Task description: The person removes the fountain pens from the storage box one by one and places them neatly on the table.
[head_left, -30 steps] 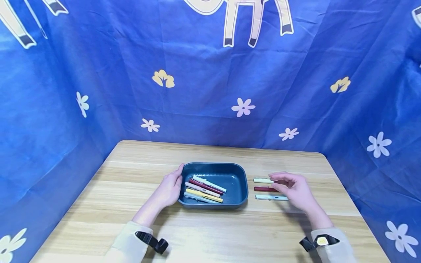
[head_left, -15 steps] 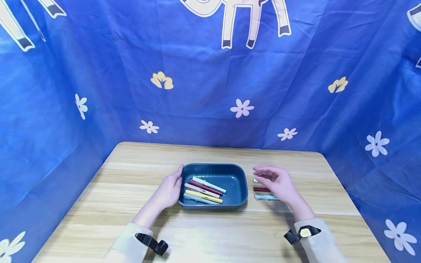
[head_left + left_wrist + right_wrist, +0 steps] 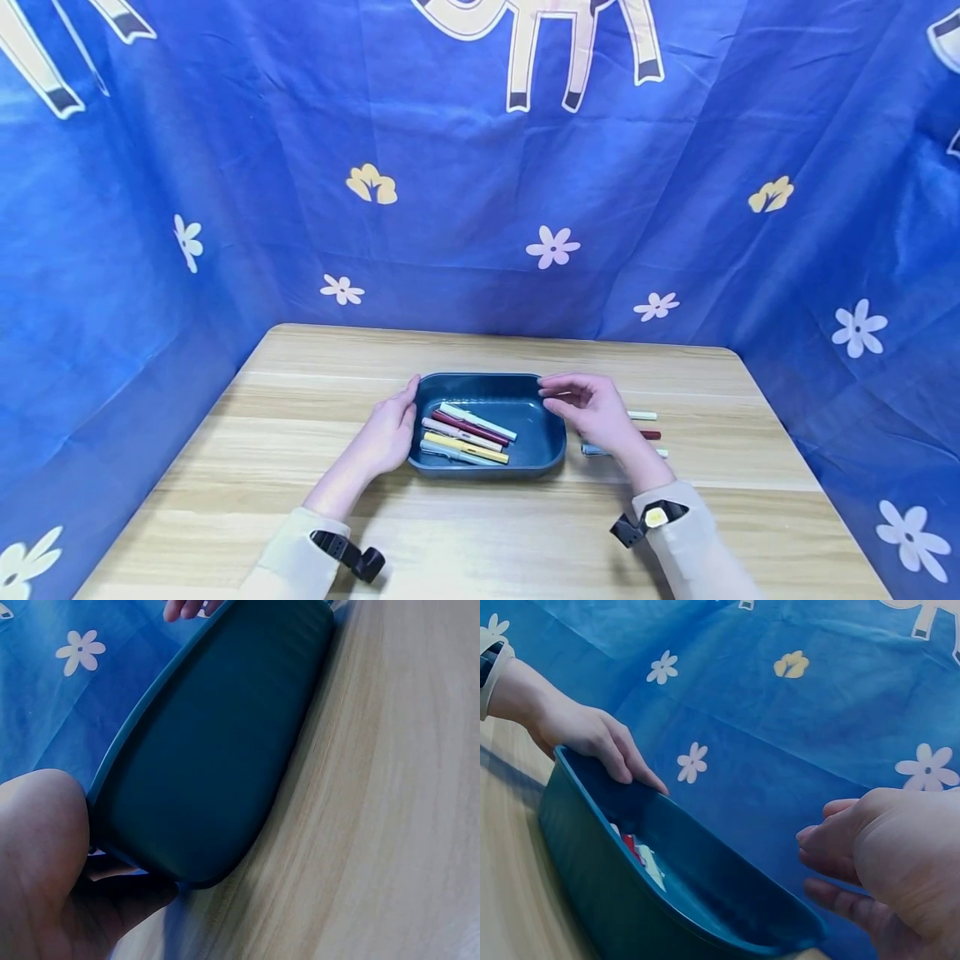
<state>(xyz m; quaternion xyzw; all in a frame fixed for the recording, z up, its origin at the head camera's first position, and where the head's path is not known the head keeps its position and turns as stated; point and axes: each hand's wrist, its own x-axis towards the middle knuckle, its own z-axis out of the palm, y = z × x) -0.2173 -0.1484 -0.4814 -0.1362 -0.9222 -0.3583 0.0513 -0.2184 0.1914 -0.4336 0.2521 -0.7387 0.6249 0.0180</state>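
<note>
My left hand (image 3: 390,429) holds the left end of a dark teal plastic box (image 3: 551,450), with the thumb over the rim (image 3: 615,761) and fingers along the outer wall. Several capped pens lie side by side in the box, slanted: a white pen (image 3: 480,422), a dark red pen, a pale pink one, a yellow pen (image 3: 467,447) and a grey-blue one. At the box's right end hovers my right hand (image 3: 596,410), fingers loosely bent over the rim, with a gap between thumb and fingertips and nothing seen in it. In the left wrist view the box's outer wall (image 3: 202,750) fills the middle.
On the wooden table (image 3: 480,533), right of the box, lie a pale green pen (image 3: 642,415), a dark red pen (image 3: 651,435) and a light blue pen (image 3: 592,450), partly hidden by my right hand and wrist. A blue patterned curtain (image 3: 450,292) surrounds the table's back and sides.
My right hand has moved left from above the loose pens to the box's right rim. The pens on the table stay in place, and my left hand keeps its hold on the box.
</note>
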